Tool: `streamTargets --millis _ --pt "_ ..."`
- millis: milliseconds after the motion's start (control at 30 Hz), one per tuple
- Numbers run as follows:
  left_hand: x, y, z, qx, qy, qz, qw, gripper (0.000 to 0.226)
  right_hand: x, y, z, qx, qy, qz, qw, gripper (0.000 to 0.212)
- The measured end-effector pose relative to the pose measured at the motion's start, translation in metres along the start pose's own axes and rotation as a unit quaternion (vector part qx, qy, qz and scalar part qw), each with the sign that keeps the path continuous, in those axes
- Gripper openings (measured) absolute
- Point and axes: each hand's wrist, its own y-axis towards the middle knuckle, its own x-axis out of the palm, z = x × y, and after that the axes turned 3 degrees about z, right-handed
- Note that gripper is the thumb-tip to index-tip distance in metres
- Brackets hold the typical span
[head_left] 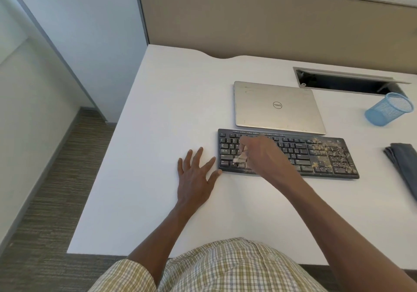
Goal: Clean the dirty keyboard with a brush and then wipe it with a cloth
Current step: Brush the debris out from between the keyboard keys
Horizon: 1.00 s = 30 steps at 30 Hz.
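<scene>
A black keyboard (316, 156) lies on the white desk, with yellowish dirt spread over its right part and number pad. My right hand (261, 154) hovers over the keyboard's left half and grips a small brush (240, 159), whose pale bristles touch the lower-left keys. My left hand (195, 174) rests flat on the desk beside the keyboard's left edge, fingers spread, thumb tip at the keyboard's front-left corner. A folded grey cloth (404, 165) lies at the right edge of the view.
A shut silver laptop (277, 107) lies just behind the keyboard. A blue mesh cup (389, 111) is tipped on its side at the back right. An open cable slot (347, 82) is sunk into the desk (158, 111) behind it. The desk's left edge drops to carpet.
</scene>
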Motion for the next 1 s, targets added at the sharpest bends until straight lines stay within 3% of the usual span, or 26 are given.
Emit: streamTargets --millis 167,333,467,600,733,867,1000 --pt "0.000 0.000 -0.001 -0.001 0.001 -0.004 1.000 0.066 0.004 -0.006 -0.021 0.069 0.112 0.120 0.984 0.010" --pt "0.000 0.000 -0.001 -0.002 -0.002 -0.003 1.000 0.064 0.019 -0.024 -0.021 0.118 0.098 0.075 0.985 0.009" --pt "0.000 0.000 -0.001 0.002 -0.006 -0.001 1.000 0.064 0.020 -0.023 -0.021 0.135 0.144 0.126 0.972 0.009" --pt "0.000 0.000 -0.002 0.003 -0.006 0.002 1.000 0.063 0.021 -0.025 -0.018 0.124 0.106 0.082 0.983 0.009" --pt "0.000 0.000 -0.002 0.003 -0.011 0.002 1.000 0.063 0.016 -0.022 -0.020 0.144 0.147 0.115 0.972 0.010" --pt "0.000 0.000 -0.002 0.004 -0.008 0.001 1.000 0.060 0.019 -0.023 -0.015 0.136 0.111 0.051 0.983 0.011" --pt "0.000 0.000 -0.001 0.008 -0.007 0.006 1.000 0.060 0.015 -0.020 -0.018 0.139 0.158 0.111 0.971 0.011"
